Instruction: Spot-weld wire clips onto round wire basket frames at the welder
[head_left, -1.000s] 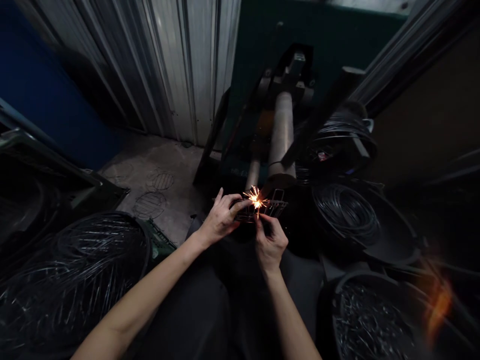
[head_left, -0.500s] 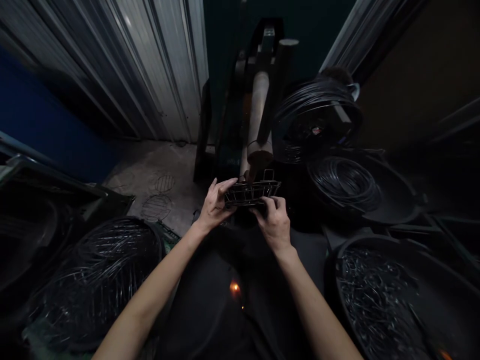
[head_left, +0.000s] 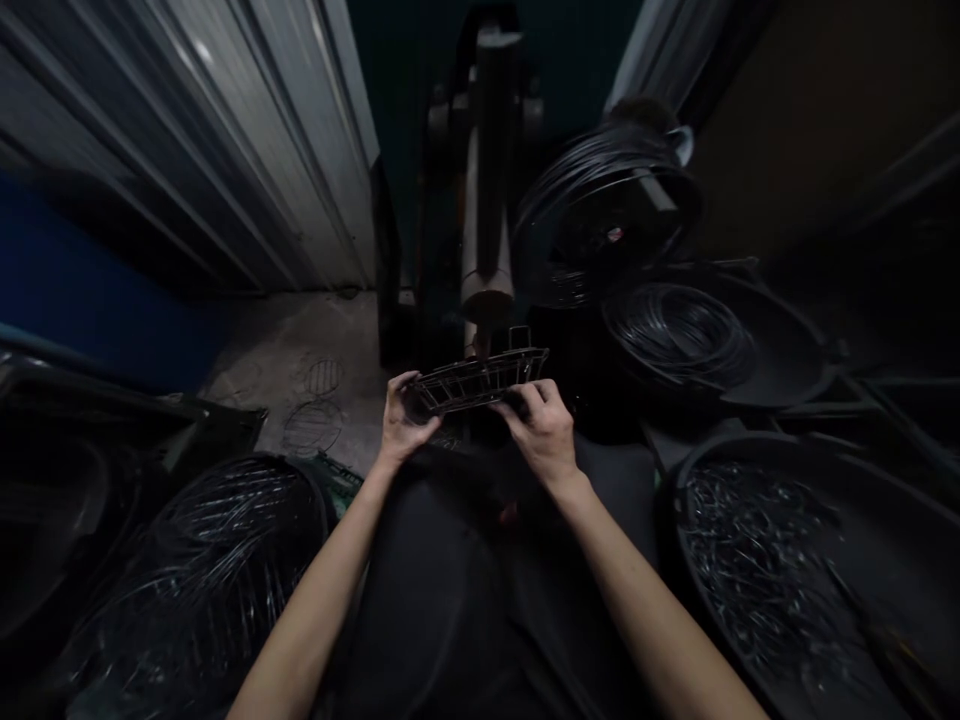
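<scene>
A small wire basket frame (head_left: pixel 480 378) is held up in front of me, just below the tip of a spot-welding machine's electrode arm (head_left: pixel 486 230). My left hand (head_left: pixel 401 420) grips the frame's left end with curled fingers. On its right end my right hand (head_left: pixel 541 430) is closed round the lower rim. The frame tilts slightly, with its right side higher. My dark-clothed lap (head_left: pixel 465 580) lies beneath both hands.
A black tub of cut wire pieces (head_left: pixel 780 580) stands at my right. A tub of long wire rods (head_left: pixel 202 580) sits at my left. Coiled wire (head_left: pixel 679 335) and a wire spool (head_left: pixel 611 225) are behind. Round wire grids (head_left: pixel 311 425) lie on the concrete floor.
Sparks flew at the frame under the electrode one second ago; they have stopped. Both hands have shifted to the frame's ends and drawn it slightly left and toward me.
</scene>
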